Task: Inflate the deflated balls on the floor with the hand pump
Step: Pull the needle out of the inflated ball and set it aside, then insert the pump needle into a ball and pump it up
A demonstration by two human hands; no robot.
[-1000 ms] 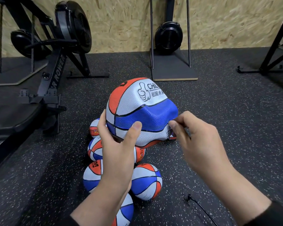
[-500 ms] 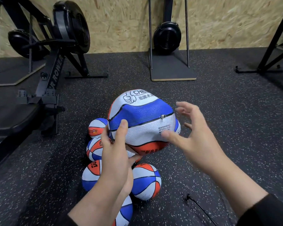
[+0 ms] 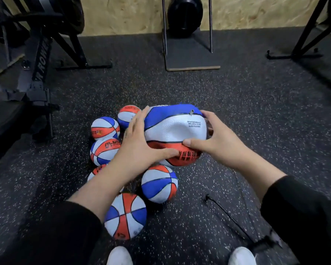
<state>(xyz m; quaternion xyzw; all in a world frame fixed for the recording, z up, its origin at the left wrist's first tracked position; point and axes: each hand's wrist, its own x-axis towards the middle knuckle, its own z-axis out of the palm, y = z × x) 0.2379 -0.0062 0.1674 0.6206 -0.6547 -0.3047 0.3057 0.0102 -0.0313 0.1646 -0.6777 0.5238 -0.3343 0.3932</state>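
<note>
A large dented red, white and blue ball [image 3: 175, 131] is low over the floor, gripped from both sides. My left hand [image 3: 139, 142] presses its left side with the thumb on the red panel. My right hand [image 3: 216, 138] clasps the right side, thumb on the red panel too. A small metal needle [image 3: 191, 112] sticks out of the ball's top near the blue panel. Several small balls of the same colours lie beside it, among them one [image 3: 159, 184] just below and one [image 3: 125, 216] nearest me. A thin black hose [image 3: 227, 215] lies on the floor at the right.
A black rowing machine [image 3: 36, 73] stands at the left. A second machine on a flat board [image 3: 192, 58] is straight ahead by the chipboard wall. A black frame foot [image 3: 294, 54] sits far right. My white shoes [image 3: 119, 255] show at the bottom edge.
The big ball has turned and come down towards the floor. My right hand, open beside it before, now clasps its right side. The view has tilted downward.
</note>
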